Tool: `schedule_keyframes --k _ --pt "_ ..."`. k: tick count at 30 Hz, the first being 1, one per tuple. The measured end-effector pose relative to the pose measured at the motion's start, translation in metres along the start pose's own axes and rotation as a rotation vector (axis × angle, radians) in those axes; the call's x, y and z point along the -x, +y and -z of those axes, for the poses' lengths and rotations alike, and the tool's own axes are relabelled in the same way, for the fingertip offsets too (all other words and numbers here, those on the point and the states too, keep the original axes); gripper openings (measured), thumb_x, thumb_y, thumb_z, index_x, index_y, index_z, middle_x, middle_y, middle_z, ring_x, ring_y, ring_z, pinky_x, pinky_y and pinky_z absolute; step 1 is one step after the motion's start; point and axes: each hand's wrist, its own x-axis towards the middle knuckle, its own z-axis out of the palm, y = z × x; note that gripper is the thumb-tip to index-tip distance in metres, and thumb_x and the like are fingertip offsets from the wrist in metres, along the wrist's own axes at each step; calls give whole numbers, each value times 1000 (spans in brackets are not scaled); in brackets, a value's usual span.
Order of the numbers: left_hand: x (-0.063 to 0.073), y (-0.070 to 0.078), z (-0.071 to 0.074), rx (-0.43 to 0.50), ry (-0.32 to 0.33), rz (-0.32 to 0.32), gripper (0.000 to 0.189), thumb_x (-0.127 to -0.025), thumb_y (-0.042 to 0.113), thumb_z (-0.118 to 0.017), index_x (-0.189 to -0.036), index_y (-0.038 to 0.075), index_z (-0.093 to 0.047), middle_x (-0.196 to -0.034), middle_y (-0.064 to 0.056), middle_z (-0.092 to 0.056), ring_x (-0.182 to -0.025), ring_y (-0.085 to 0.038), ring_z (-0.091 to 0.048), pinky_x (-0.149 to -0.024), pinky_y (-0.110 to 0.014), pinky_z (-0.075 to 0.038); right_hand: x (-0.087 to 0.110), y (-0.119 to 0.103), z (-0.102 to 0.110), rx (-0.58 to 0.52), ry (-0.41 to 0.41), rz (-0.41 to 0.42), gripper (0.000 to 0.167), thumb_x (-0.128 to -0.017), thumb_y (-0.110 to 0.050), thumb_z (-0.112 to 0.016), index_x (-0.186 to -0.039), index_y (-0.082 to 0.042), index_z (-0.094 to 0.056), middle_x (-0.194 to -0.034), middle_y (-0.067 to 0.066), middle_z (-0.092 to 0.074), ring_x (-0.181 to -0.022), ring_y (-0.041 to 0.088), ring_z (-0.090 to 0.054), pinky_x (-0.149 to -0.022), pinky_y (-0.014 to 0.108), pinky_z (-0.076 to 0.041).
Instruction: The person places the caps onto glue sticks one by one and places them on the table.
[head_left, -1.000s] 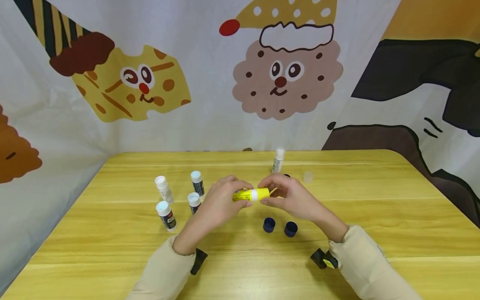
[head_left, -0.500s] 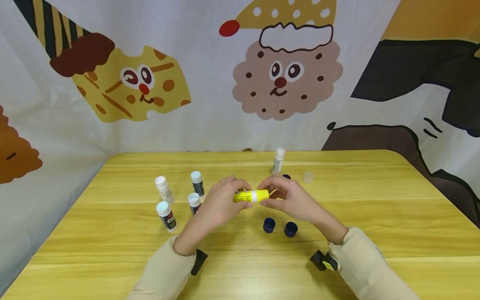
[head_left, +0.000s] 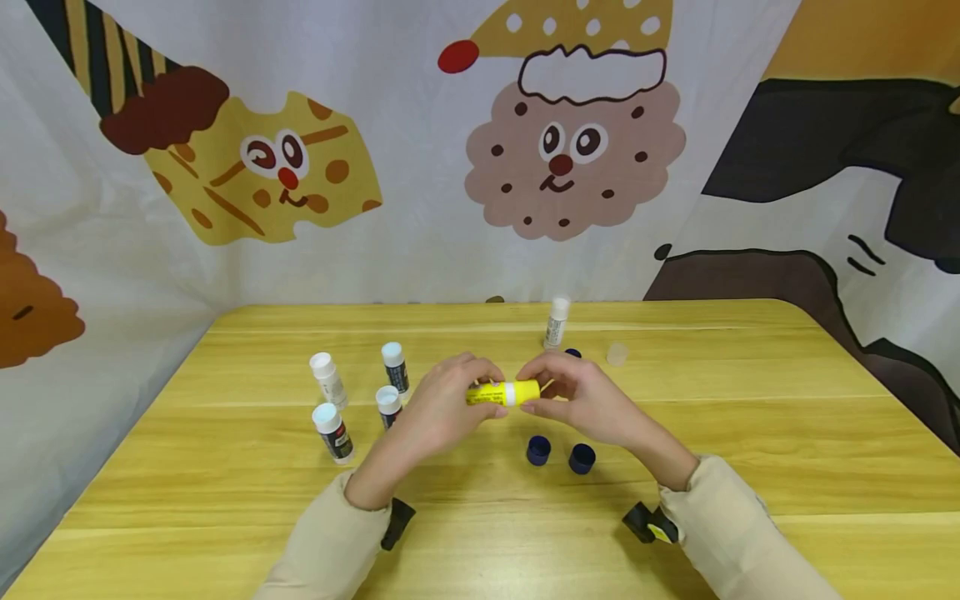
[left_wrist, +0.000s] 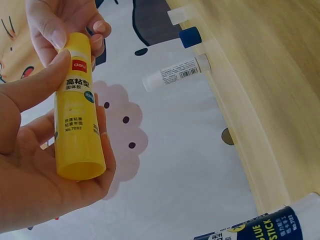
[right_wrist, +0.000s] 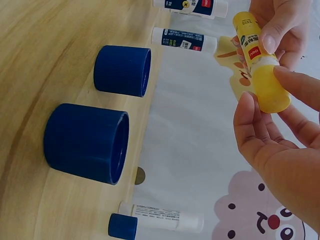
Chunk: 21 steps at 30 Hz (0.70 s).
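A yellow glue stick (head_left: 491, 393) with a white band lies sideways between both hands, above the table. My left hand (head_left: 442, 404) grips its printed body; in the left wrist view the thumb presses along the label (left_wrist: 77, 82) and fingers curl behind. My right hand (head_left: 585, 398) pinches the yellow cap end (right_wrist: 272, 90) between thumb and fingertips. The cap sits against the white band. Nearest below the right hand, two blue caps (head_left: 537, 450) (head_left: 581, 458) stand with their hollow ends up.
Several white-topped glue sticks (head_left: 333, 432) stand on the wooden table (head_left: 225, 500) left of the left hand. Behind the right hand are a white glue stick (head_left: 556, 323), another blue cap (head_left: 573, 353) and a translucent cap (head_left: 617, 354). A cartoon-printed cloth (head_left: 420, 167) hangs behind.
Both hands stay almost in place on the yellow glue stick. Its printed label shows at a slightly different angle, and the right hand shifts by a hair.
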Motion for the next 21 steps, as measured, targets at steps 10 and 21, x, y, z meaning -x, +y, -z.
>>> schedule_keyframes --k 10,21 --pt "1 -2 1 40 -3 -13 23 -75 12 -75 -95 7 -66 -88 -1 -58 -77 -15 -53 -67 -29 -44 1 0 0 -19 -1 13 23 -79 3 -67 -101 0 -60 -97 9 -57 -80 20 -57 -69 31 -51" --pt "0 -4 2 97 -19 -17 22 -76 17 -75 -95 10 -67 -88 2 -59 -77 -13 -53 -68 -28 -45 1 0 0 -40 -9 34 23 -80 4 -67 -102 -1 -60 -98 8 -58 -81 20 -58 -70 34 -51"
